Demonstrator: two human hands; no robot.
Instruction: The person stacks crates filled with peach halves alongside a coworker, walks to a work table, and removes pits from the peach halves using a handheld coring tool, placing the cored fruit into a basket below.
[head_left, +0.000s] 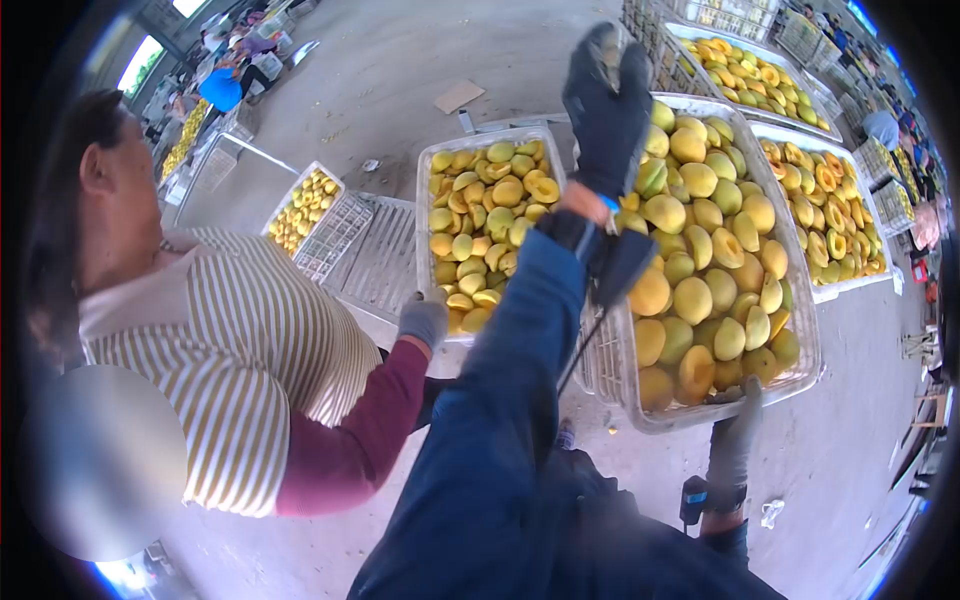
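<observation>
A white plastic crate heaped with yellow peaches, several of them cut in half, stands tilted in front of me. My left hand, in a dark glove, reaches past its far left corner with thumb and fingers apart and nothing visible between them. At the crate's near right rim is my right hand, also gloved, its fingers hooked over the edge and partly hidden. To the left, a co-worker's gloved hand touches the near rim of a second crate of peach halves.
The co-worker in a striped top stands close on my left. A smaller crate sits beside a slatted surface. More peach crates stand on the right and at the back. Other people sit farther away.
</observation>
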